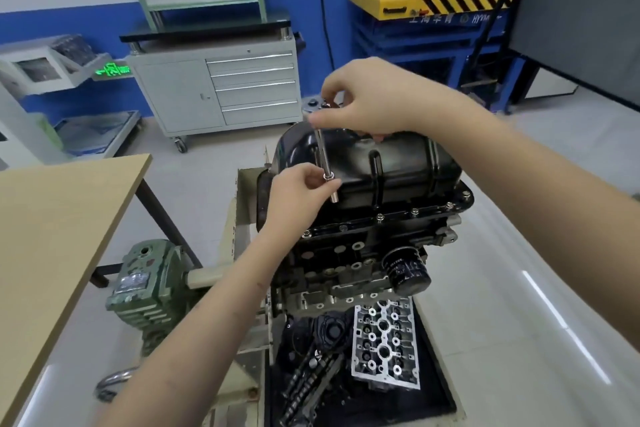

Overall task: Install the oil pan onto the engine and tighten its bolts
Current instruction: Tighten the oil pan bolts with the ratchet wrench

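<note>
Head view: right hand [367,100] pinches the top of a socket extension [323,156] over the black oil pan [398,163]. Left hand [298,194] fingers grip its lower end (socket fitted), near the flange bolts [380,217].

Oil pan: glossy black ribbed stamped-steel oil pan [391,163], seated upside-up atop the dark inverted engine block [349,253], frame centre.
Bolts: small silver flange bolts [380,217] along the pan's 5 o'clock rim.

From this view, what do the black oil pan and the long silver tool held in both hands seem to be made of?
Black oil pan: likely pressed steel with glossy black paint; it shows bright reflections and stamped ribs.
Long silver tool: apparently polished or chromed steel; it has a mirror-like shine. The left hand and right hand pinch it.
</note>
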A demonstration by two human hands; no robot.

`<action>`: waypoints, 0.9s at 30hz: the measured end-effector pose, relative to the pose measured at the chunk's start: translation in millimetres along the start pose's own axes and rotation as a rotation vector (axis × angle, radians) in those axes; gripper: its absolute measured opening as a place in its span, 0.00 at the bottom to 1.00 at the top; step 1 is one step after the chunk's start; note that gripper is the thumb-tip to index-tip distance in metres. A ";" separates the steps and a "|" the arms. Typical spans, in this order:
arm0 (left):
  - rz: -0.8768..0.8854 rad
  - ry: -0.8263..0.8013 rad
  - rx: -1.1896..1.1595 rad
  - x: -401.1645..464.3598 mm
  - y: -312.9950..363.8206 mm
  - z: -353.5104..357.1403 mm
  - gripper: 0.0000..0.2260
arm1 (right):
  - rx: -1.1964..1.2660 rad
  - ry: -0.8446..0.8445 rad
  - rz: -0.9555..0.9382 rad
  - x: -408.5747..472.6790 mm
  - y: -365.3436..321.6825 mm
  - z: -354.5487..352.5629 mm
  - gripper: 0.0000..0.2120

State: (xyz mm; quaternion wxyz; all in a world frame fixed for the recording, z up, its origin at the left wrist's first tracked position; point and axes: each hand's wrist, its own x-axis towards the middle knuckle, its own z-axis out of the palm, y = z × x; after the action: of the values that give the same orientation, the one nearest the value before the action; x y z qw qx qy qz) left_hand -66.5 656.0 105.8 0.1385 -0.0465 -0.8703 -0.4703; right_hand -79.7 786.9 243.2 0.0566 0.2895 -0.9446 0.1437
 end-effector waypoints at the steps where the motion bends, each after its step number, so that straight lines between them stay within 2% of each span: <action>1: -0.009 -0.016 0.006 -2.6 -1.5 6.7 0.07 | 0.004 -0.026 0.014 -4.2 5.6 3.1 0.17; 11: -0.095 0.010 0.015 -5.6 5.8 76.3 0.07 | 0.032 -0.039 -0.029 -33.8 70.7 13.9 0.21; 19: -0.205 0.156 -0.007 -8.4 10.9 109.1 0.06 | 0.067 -0.051 -0.160 -33.2 110.8 23.9 0.19; 23: -0.236 0.225 -0.016 -11.4 10.3 113.7 0.07 | 0.125 -0.043 -0.189 -29.9 119.7 27.4 0.21; 27: -0.253 0.278 0.002 -14.5 4.8 112.0 0.05 | 0.167 -0.075 -0.245 -25.2 123.8 26.5 0.18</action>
State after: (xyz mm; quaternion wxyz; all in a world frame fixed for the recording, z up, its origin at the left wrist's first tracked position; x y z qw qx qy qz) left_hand -73.7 752.5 47.3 0.1974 0.1289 -0.8422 -0.4850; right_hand -129.2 890.1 183.6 0.0142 0.4116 -0.8884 0.2030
